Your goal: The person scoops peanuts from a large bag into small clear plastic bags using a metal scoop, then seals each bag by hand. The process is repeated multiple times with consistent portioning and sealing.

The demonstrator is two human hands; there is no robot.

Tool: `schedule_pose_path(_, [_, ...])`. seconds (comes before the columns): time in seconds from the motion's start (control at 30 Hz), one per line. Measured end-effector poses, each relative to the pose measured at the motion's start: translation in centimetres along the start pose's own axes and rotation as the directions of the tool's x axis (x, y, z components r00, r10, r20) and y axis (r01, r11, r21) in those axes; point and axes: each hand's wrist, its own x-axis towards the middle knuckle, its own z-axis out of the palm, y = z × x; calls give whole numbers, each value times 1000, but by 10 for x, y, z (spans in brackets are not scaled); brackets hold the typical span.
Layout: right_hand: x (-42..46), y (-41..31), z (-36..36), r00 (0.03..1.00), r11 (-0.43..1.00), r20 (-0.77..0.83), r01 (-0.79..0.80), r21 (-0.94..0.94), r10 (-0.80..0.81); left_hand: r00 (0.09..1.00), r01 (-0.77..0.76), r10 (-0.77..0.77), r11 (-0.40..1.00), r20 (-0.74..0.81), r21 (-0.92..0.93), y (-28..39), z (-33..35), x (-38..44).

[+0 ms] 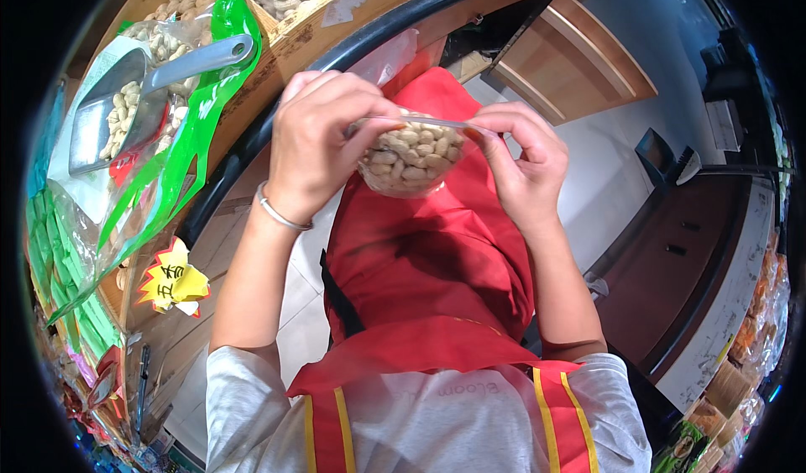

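A clear plastic bag of unshelled peanuts [412,158] hangs between my hands, in front of a red apron [434,265]. My left hand [334,133] pinches one end of the bag's flattened top edge between thumb and fingers. At the other end, my right hand [522,152] pinches the same edge, so the top is stretched into a narrow straight strip. The peanuts bulge in the lower part of the bag. A bangle [280,212] circles my left wrist.
On the left, a metal scoop [151,95] holding peanuts lies on a green-edged plastic bag [214,114] by a wooden display bin [277,38]. A yellow price tag [173,281] hangs there. A dustpan [655,149] and brush [687,166] are at right, near a dark cabinet [667,271].
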Motion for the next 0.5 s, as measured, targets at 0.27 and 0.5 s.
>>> schedule_pose_path(0.27, [-12, 0, -8, 992, 990, 12, -124, 71, 123, 999, 23, -25, 996, 19, 84, -2, -19, -17])
schedule_pose_path(0.5, [-18, 2, -11, 989, 985, 11, -150, 90, 150, 1000, 9, -12, 991, 24, 133, 2, -30, -28])
